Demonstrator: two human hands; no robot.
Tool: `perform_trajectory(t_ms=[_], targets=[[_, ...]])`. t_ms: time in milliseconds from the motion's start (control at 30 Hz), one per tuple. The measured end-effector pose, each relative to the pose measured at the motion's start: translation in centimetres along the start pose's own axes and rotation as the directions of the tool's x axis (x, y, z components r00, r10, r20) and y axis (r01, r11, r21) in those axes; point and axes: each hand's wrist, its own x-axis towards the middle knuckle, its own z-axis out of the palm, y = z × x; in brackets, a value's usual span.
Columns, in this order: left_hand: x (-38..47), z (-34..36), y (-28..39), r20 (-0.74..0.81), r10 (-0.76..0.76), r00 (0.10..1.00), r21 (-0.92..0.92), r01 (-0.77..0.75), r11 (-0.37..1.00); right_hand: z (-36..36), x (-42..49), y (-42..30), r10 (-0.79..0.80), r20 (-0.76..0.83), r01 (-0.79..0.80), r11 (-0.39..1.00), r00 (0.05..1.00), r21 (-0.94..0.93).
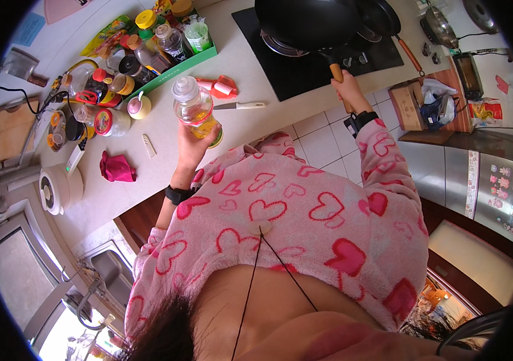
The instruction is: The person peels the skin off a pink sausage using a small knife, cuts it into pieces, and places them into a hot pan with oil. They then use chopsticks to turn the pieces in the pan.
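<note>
My left hand (197, 142) is wrapped round the lower part of a clear oil bottle (193, 106) with yellow oil in it, held over the counter near its front edge. With my right hand (351, 90) I grip the wooden handle (336, 72) of a black wok (308, 22), which is over the left burner of the black gas hob (279, 81). A knife (240, 105) with a pale handle lies on the counter beside the bottle, and behind it is a red opened packet (224, 86) with pink-white sausage-like pieces.
A green tray (175, 72) of bottles and jars stands at the back left. Nearer are a lidded pot (139, 106), a white peeler or folded knife (148, 145), a magenta cloth (118, 167) and a white cooker (60, 187). A black frying pan (380, 18) sits on the right burner.
</note>
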Motion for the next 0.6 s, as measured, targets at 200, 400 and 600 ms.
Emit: perform_trajectory(t_ms=[200,400,600], targets=[[-0.01,-0.04,-0.04,0.008,-0.004,1.0,-0.019,0.004,1.0,0.25,-0.03,0.1,-0.006,-0.021,0.007,1.0,1.0,0.006],[0.18,-0.19,-0.33,0.021,0.01,1.0,0.015,-0.01,1.0,0.57,-0.36,-0.2,-0.001,-0.038,0.001,1.0,0.999,0.017],[0.16,-0.14,-0.38,0.022,-0.004,1.0,-0.028,0.005,1.0,0.67,-0.56,-0.46,-0.012,-0.036,0.013,1.0,0.999,0.021]])
